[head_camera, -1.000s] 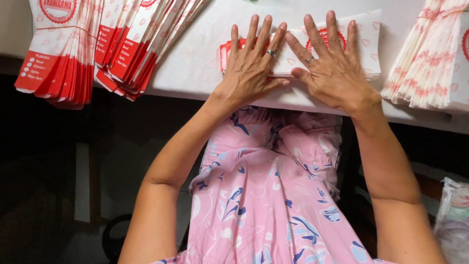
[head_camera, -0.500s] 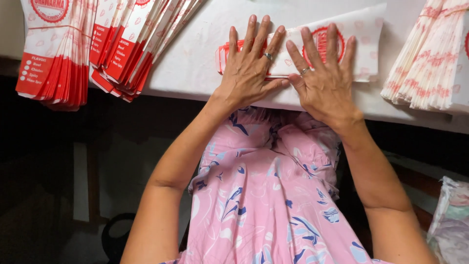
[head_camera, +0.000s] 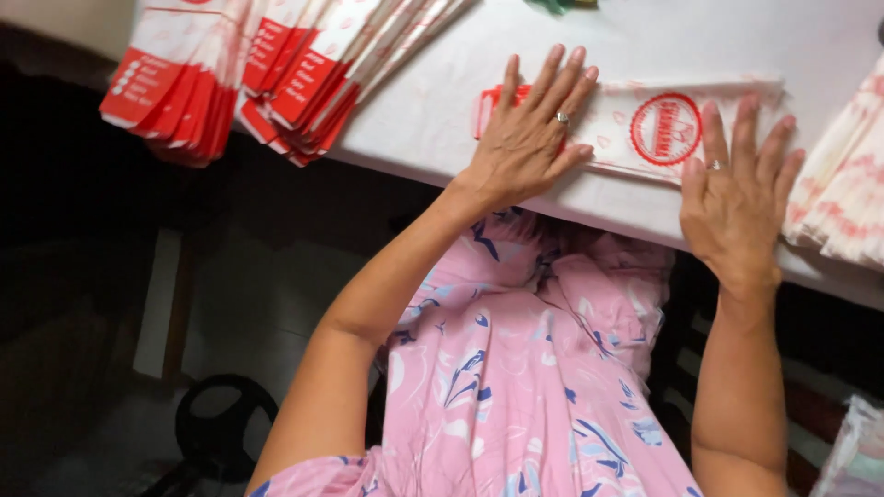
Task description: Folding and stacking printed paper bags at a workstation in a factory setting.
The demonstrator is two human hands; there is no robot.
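We look down from a head-worn camera at a white-covered table (head_camera: 424, 120). Our left hand (head_camera: 534, 133) lies flat, fingers spread, pressing the left end of a flat white paper bag with a round red emblem (head_camera: 645, 129), which lies near the table's front edge. A ring sits on one finger. Our right hand (head_camera: 737, 198) is also open with fingers spread, its fingertips resting at the bag's lower right edge, its palm over the table's front edge; it too wears a ring. Neither hand's grip pinches anything. At the far left, a fanned stack of red and white paper bags (head_camera: 249, 78) overhangs the table edge. At the right edge lies another stack of pale white and pink paper bags (head_camera: 843, 189). Below the table we see a pink floral dress (head_camera: 516, 387) over our lap
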